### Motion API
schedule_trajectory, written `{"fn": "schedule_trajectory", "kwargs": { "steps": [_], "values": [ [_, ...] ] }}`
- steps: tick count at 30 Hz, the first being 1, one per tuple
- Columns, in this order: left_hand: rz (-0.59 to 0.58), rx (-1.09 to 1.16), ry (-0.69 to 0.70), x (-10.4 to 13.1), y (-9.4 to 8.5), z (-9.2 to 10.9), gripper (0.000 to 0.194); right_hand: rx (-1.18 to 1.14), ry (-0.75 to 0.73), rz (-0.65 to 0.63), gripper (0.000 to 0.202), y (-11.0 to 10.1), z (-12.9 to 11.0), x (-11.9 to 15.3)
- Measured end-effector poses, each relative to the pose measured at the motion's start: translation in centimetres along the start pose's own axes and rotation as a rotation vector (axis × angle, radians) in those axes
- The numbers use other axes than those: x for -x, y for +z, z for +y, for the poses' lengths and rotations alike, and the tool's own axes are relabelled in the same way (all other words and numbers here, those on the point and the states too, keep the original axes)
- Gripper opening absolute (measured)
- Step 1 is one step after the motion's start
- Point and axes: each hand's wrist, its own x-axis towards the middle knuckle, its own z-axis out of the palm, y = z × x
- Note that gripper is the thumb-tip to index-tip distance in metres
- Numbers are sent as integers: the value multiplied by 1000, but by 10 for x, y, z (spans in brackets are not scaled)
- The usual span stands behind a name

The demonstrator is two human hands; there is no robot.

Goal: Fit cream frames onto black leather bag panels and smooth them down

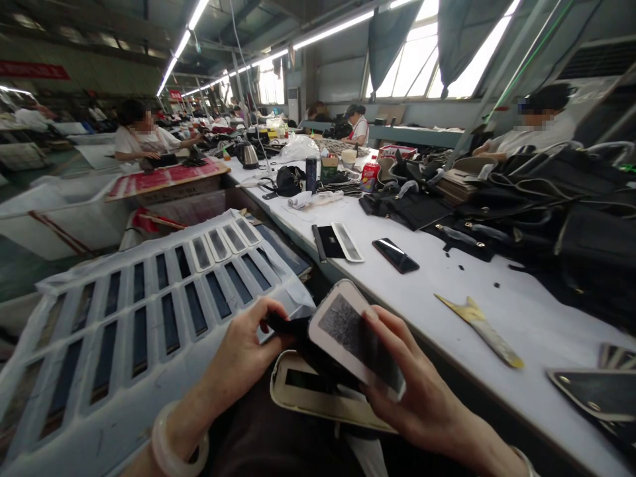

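White template [355, 338] with black piece held by both hands.

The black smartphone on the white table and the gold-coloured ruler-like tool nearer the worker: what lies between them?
Head view: bare white table between the black smartphone and the gold-coloured ruler-like tool.

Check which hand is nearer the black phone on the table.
Right. The right hand sits below the black phone, gripping a white template; the left hand is farther to the phone's left, holding black material.
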Motion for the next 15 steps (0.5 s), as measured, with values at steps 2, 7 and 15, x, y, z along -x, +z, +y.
{"fn": "schedule_trajectory", "kwargs": {
  "steps": [2, 7, 15],
  "values": [
    [3, 19, -47, 5, 5, -3, 11, 16, -5, -27, 88, 1, 4, 4],
    [30, -36, -92, 19, 24, -17, 8, 124, -7, -129, 86, 3, 11, 16],
    [-57, -283, 67, 35, 69, -43, 7, 496, -68, -481, 92, 6, 15, 26]
  ]
}}
